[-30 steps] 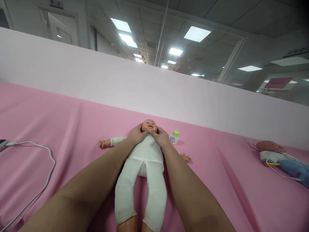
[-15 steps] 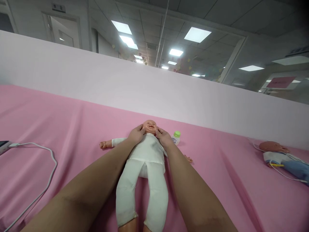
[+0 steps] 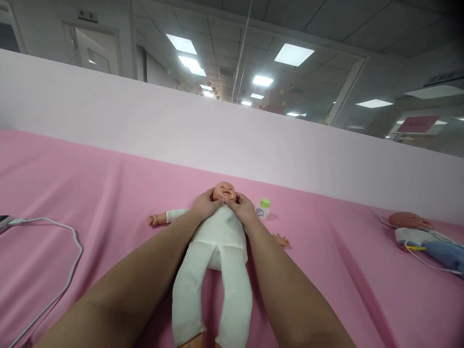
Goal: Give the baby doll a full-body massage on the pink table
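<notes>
A baby doll point(image 3: 219, 232) in white clothes lies on its back on the pink sheet, its head toward the white wall and its arms spread. My left hand point(image 3: 206, 205) cups the left side of the doll's head, with the thumb at the chin. On the other side of the head, my right hand point(image 3: 243, 208) wraps the cheek, its thumb also meeting the chin. Some fingers of both hands are hidden behind the head. Just right of my right hand stands a small clear bottle with a green cap point(image 3: 263, 209).
A second doll point(image 3: 409, 220) in blue and white, with thin tubing and a yellow piece, lies at the far right. At the left, a white cable point(image 3: 78, 241) runs from a device point(image 3: 5, 222). A low white wall point(image 3: 224, 140) borders the pink sheet point(image 3: 119, 203).
Both thumbs have moved inward from the sides of the doll's face to its chin. The hands still hold the head. The view has shifted slightly.
</notes>
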Demonstrator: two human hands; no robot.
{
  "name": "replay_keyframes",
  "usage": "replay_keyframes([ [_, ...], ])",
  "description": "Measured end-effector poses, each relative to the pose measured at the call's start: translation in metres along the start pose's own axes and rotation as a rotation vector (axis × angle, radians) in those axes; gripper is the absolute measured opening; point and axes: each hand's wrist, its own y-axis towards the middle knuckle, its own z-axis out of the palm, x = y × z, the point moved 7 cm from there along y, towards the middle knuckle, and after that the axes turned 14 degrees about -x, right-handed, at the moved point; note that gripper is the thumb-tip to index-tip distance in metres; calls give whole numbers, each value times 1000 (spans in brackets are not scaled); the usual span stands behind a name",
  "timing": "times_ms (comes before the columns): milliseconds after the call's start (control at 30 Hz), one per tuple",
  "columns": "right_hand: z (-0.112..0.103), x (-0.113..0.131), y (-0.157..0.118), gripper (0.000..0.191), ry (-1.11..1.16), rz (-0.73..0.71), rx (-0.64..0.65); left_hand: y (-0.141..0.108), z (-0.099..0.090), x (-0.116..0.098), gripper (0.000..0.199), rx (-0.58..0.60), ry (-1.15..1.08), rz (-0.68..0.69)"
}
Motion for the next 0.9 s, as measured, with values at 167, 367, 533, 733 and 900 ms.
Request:
replay_keyframes([
  [167, 2, -7, 3, 56, 2, 2, -18, 1, 0, 1, 56, 4, -10, 7],
  [367, 4, -5, 4, 56, 151, -15, 105, 3, 0, 3, 54, 14, -102, 14],
  [533, 7, -5, 2, 55, 244, 27, 160, 9, 3, 10, 49, 5, -169, -22],
  [733, 4, -14, 8, 55, 204, 57, 65, 12, 3, 14, 52, -28, -194, -14],
  [900, 2, -4, 4, 54, 69, -15, 71, 5, -3, 4, 63, -16, -84, 1],
])
